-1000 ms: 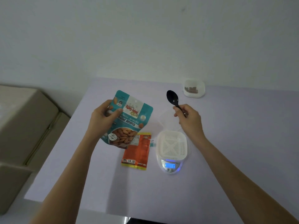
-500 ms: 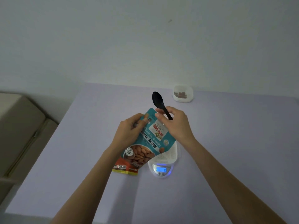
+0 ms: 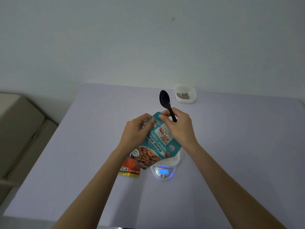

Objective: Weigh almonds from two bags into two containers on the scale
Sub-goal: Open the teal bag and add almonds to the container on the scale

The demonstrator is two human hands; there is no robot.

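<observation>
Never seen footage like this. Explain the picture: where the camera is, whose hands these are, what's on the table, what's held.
No machine here: a person works with bare hands, and the single camera sits on their head, looking forward and down. The left hand and right hand both pinch the top edge of a teal almond bag, held up over the scale. The right hand also holds a black spoon, bowl up. On the purple table the scale carries a white container, its blue display lit. An orange bag lies beside it, partly hidden by the teal one. A second container holding brown pieces stands farther back.
</observation>
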